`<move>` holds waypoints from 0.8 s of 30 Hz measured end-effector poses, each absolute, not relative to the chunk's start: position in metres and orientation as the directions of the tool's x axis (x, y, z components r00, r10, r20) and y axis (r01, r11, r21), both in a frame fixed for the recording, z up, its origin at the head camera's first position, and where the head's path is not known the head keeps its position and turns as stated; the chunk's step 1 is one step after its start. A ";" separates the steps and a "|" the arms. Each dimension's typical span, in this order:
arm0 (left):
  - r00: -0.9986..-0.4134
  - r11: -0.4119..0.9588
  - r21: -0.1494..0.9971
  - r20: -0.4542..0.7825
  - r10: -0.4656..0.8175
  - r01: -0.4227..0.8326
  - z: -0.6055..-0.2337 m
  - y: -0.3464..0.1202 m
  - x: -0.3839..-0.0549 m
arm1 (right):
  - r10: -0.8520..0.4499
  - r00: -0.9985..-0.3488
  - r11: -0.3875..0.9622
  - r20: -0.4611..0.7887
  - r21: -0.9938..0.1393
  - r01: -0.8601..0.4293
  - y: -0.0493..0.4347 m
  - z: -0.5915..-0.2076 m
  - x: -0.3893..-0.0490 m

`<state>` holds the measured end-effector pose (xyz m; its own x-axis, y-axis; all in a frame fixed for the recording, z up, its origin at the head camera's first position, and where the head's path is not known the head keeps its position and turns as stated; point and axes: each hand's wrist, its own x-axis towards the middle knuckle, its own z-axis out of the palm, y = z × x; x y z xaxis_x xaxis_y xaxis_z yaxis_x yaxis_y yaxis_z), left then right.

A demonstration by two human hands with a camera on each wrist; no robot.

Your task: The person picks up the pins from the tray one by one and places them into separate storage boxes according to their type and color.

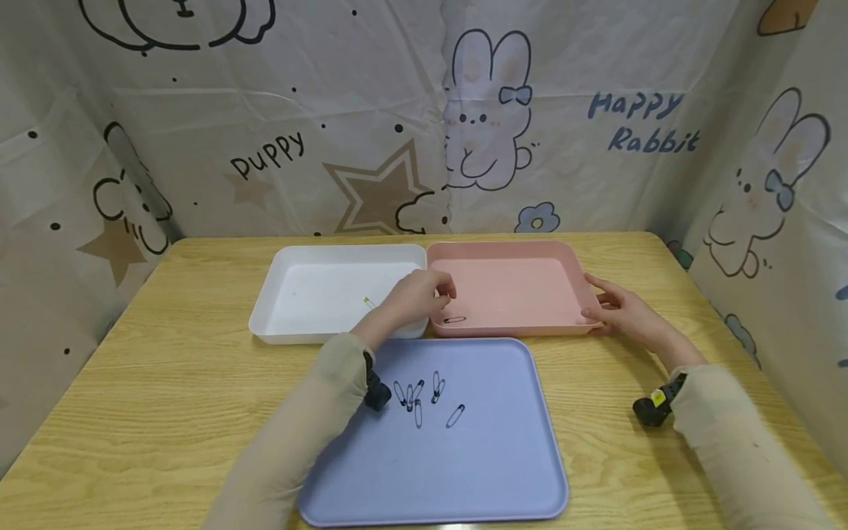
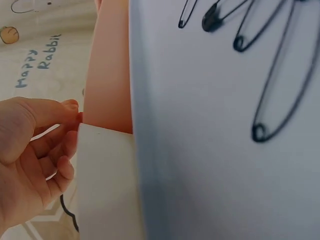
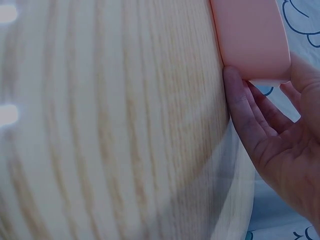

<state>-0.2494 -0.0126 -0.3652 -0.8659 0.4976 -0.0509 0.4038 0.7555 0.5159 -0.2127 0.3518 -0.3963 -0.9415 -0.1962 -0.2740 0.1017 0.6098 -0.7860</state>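
My left hand (image 1: 414,298) hovers over the meeting rims of the white tray (image 1: 271,324) and the pink tray (image 1: 510,287). Its fingers are loosely bent, and nothing shows between them; in the left wrist view the fingertips are partly hidden by the trays' walls. A black safety pin (image 1: 455,319) lies in the pink tray just below those fingertips. At that tray's near right corner, my right hand (image 1: 626,318) holds the wall between thumb and fingers. Several black safety pins (image 1: 418,414) lie on the blue-purple tray (image 1: 490,456). One yellow-headed pin (image 1: 368,302) is in the white tray, partly covered by my left hand.
The white and pink trays stand side by side at the back of the wooden table (image 1: 165,390), with the blue-purple tray in front of them. A printed cloth (image 1: 371,88) hangs behind and on both sides of the table.
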 end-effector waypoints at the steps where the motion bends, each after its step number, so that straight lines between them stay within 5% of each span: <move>1: -0.864 0.753 0.515 -0.048 0.502 0.409 -0.365 -0.014 -0.248 | -0.196 -0.942 0.611 -0.274 -0.785 0.101 0.352 -0.396 -0.213; 24: -0.751 0.660 0.470 0.009 0.660 0.586 -0.362 -0.031 -0.198 | -0.189 -0.945 0.633 -0.268 -0.769 0.091 0.352 -0.395 -0.211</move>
